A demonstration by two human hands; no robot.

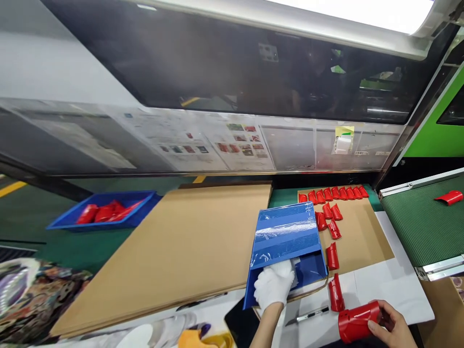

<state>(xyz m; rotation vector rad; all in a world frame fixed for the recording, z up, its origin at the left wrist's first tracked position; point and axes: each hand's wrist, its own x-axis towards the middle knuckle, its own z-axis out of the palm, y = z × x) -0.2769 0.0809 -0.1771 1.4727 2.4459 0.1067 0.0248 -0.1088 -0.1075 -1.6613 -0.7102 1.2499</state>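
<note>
My left hand [274,286] wears a white glove and reaches into the open end of a blue plastic bag or sleeve [286,241] lying on the table, gripping its lower edge. My bare right hand [393,325] holds a red plastic cylindrical part [358,320] at the lower right, near the table's front edge. Several small red plastic parts [331,195] lie in a row and a loose column on a sheet of cardboard [362,237] to the right of the blue bag.
A stack of large cardboard sheets [181,246] covers the table's middle. A blue tray [105,210] with red parts sits at the left. A green conveyor belt [420,222] at the right carries one red part [449,197]. A pen-like tool [308,316] lies near my hands.
</note>
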